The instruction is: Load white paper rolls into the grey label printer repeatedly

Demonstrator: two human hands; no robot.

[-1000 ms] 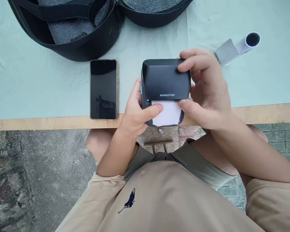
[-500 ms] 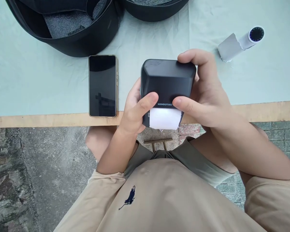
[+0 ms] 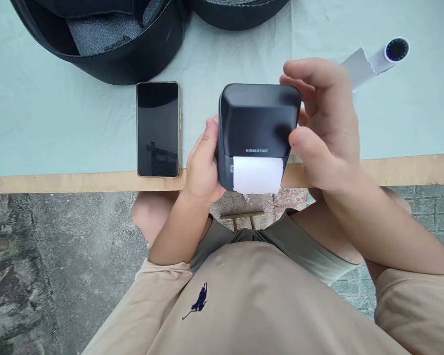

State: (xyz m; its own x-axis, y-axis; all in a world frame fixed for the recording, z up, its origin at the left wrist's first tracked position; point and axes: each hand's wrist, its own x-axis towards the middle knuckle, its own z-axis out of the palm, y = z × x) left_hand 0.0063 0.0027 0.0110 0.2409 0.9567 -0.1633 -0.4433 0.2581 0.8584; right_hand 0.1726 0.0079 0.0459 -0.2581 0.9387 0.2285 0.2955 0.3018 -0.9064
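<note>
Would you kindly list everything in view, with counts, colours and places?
NIIMBOT device: one, black, centre
paper: one, white, at device's lower end
phone: one, black screen, left of device
open case: one, black, top left to centre
roll: one, white, upper right
cloth: one, pale green, upper half
table edge: one, light wood, across the middle
wooden frame: one, brown, below the paper
ground: one, grey, lower left
paving: one stretch, grey-green, right
shirt: one, tan, bottom
shorts: one pair, olive, above the shirt
legs: two, bare, below table edge
left grip: one, bare, holding the device's left side
right grip: one, bare, at its right, contact unclear
</note>
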